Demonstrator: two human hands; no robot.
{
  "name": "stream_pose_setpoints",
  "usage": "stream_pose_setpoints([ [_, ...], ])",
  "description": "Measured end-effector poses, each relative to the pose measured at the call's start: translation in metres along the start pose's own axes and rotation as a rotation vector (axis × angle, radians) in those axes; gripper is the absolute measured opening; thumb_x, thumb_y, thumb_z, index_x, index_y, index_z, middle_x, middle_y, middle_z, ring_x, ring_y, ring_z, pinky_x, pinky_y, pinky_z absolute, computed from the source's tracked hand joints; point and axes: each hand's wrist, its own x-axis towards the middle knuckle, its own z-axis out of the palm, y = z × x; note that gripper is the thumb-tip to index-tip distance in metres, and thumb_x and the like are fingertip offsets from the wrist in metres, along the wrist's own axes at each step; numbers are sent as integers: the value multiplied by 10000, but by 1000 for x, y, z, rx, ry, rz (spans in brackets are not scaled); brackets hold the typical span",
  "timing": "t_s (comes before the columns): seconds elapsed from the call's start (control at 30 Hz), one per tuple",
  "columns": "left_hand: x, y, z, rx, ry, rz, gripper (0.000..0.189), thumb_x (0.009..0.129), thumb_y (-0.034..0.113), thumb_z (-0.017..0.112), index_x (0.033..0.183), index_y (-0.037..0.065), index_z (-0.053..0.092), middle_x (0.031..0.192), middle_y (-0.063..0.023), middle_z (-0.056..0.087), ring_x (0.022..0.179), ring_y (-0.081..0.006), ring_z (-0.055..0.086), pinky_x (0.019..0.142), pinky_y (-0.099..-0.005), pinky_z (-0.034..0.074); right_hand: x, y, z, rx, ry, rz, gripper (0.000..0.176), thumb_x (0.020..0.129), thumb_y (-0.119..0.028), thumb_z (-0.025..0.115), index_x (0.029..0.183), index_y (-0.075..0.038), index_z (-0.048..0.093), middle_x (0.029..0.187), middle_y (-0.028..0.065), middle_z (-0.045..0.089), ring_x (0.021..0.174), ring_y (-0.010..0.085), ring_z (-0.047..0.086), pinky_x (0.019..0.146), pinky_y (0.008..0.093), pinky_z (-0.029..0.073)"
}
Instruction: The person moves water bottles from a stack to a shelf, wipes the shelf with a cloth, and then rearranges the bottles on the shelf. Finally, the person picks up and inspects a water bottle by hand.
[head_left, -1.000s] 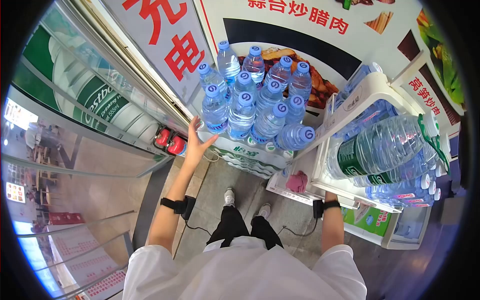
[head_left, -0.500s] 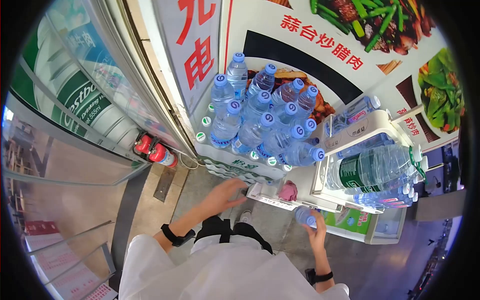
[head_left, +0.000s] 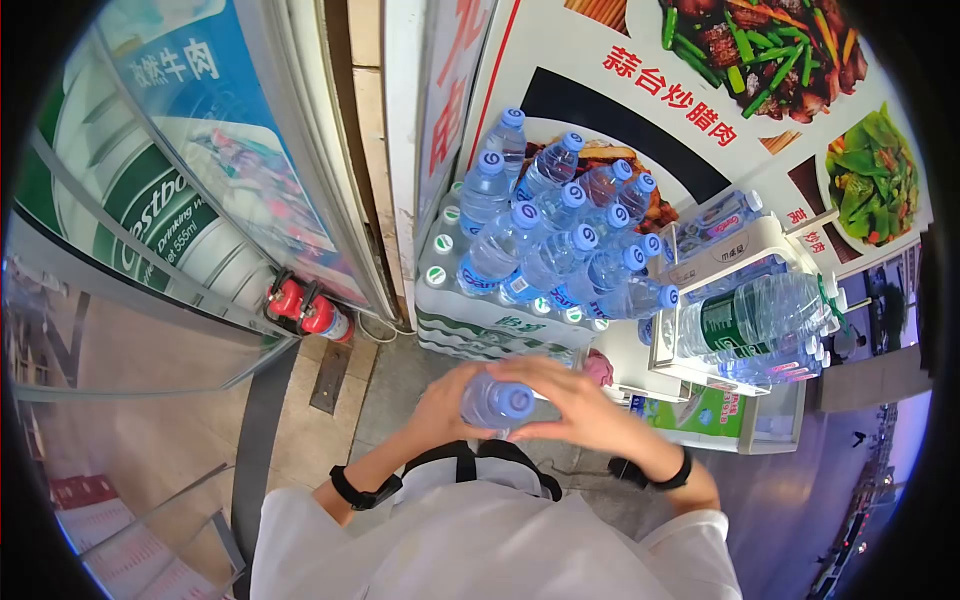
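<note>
A clear water bottle with a blue cap is held in front of my body, its cap end facing me. My left hand grips its left side. Around the right side curve the fingers of my right hand, thumb below. Just beyond my hands, a white case with green wave print holds several bottles with white-and-green caps. Several blue-capped bottles stand on top of it, and one leans to the right.
A white rack at the right carries large green-labelled bottles and smaller bottles. A pink cloth lies beside my right hand. Fire extinguishers stand at the left by the glass door. A food poster covers the back.
My right hand has brought the bottle from the right to the middle. My left hand has moved from the white ledge onto the bottle. The view has shifted slightly.
</note>
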Motion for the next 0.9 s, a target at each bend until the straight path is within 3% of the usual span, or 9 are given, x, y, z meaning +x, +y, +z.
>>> stream_pose_setpoints([
  [0.07,-7,-2,-24,43,179,3,837,528,347,866,1189,26,465,1088,-157,598,979,-317,617,835,-382,498,36,-10,-27,-300,-30,-180,526,687,-248,770,1129,-34,581,1195,124,575,1116,307,536,948,403,425],
  [0.23,-9,-21,-60,39,473,78,861,535,347,875,1191,-9,447,1008,-165,634,941,-275,646,803,-361,514,138,5,-77,-610,127,-110,323,801,-252,666,1031,-31,614,1001,153,607,925,308,581,809,375,467],
  [0.4,12,-6,-89,63,612,33,868,548,325,873,1213,-9,426,1035,-165,626,943,-265,644,812,-362,506,211,83,-82,-818,37,22,325,754,-248,694,996,-43,625,883,194,626,882,344,612,762,424,504],
  [0.53,37,-2,-95,-7,690,48,796,574,258,856,1203,4,439,1081,-169,570,993,-283,594,860,-378,468,227,113,-85,-849,-106,198,335,710,-151,723,997,-8,625,862,202,646,852,366,619,764,407,492],
  [0.6,48,-6,-93,67,729,89,769,571,219,845,1198,13,450,1138,-170,498,1054,-321,521,892,-402,431,222,115,-91,-859,-66,165,321,693,-132,730,973,-4,638,870,202,647,852,360,620,760,407,493],
  [0.7,65,-6,-84,169,802,155,794,584,215,838,1226,2,422,1118,-140,495,1048,-265,518,908,-375,404,208,118,-107,-815,-38,159,311,669,-102,739,950,-1,652,876,197,650,858,350,624,766,402,493],
  [0.9,100,-5,-67,32,812,80,771,632,190,818,1265,28,408,1187,-141,492,1102,-289,504,938,-386,396,194,129,-113,-731,13,73,306,649,-74,737,937,-5,662,831,205,653,828,346,638,758,397,508],
])
